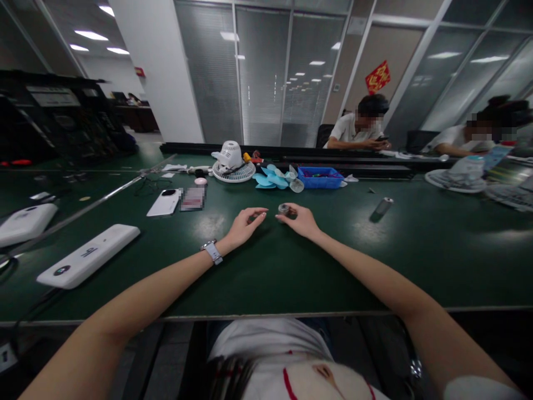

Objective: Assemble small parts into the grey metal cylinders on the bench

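My right hand [301, 221] has its thumb and fingers closed round the side of a small grey metal cylinder [283, 209]. The cylinder's round end faces up, just above or on the green tabletop; I cannot tell which. A short gap to the left, my left hand [245, 225] hovers or rests over the table, thumb apart from the fingers and nothing seen between them. A watch [212, 251] with a pale strap is on that wrist. Further right, another metal cylinder [382, 208] stands on the table.
Beyond my hands lie a white fan part [231, 161], light blue fan blades [272, 176] and a blue bin [320, 177]. A white phone [164, 202] and a long white device [89, 256] are on the left. Two people sit across the table, near more fan parts [462, 173].
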`<state>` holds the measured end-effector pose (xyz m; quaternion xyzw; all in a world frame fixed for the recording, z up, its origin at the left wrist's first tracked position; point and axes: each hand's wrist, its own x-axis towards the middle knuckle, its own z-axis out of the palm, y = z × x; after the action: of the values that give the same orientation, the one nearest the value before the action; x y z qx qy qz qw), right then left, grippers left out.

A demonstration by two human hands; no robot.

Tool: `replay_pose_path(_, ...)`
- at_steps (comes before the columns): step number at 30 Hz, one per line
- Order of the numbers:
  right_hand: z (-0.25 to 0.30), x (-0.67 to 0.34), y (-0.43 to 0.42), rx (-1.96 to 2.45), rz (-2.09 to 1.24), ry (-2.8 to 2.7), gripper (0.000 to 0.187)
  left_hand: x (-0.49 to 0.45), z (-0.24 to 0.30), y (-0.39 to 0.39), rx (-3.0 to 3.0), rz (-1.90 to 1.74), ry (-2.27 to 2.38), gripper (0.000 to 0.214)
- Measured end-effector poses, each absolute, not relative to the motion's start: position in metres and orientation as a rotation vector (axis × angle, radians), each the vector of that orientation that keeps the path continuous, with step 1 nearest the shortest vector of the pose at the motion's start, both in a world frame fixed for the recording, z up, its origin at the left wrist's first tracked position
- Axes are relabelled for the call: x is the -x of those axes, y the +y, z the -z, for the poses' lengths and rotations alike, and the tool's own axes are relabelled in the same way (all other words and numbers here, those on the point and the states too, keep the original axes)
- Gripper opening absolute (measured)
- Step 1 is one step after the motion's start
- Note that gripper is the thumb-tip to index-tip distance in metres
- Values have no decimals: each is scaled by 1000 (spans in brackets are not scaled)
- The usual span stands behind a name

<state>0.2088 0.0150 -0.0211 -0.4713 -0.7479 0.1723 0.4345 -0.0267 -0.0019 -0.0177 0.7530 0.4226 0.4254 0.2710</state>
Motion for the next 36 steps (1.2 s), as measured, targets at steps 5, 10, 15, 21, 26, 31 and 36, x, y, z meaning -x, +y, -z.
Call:
replay_pose_path(5,26,-174,-14,1079,-529,-1999,39,20,15,-10,-2066,-1107,1020,33)
replay_pose_path(10,29,-177,-18,1045,-535,-1994,42,13,15,-5,-2073,-1162,1037,27)
replay_pose_path(15,28,-177,-19,1076,-510,-2019,42,6,8,-3,-1947,-1219,1075,26)
replay_pose_path(21,25,-177,-22,1103,-512,-2028,46,29,9,10,-1997,-1234,1143,27)
replay_pose_path(26,27,-180,-20,1131,-482,-2004,41,43,20,17,-2268,-937,1215,21)
replay_pose_path(31,24,-218,10,1196,-382,-1764,41,37,21,12,-2333,-838,1219,26)
replay_pose_path(36,20,-304,49,1540,-53,-1461,44,38,24,15,-2196,-994,1237,32)
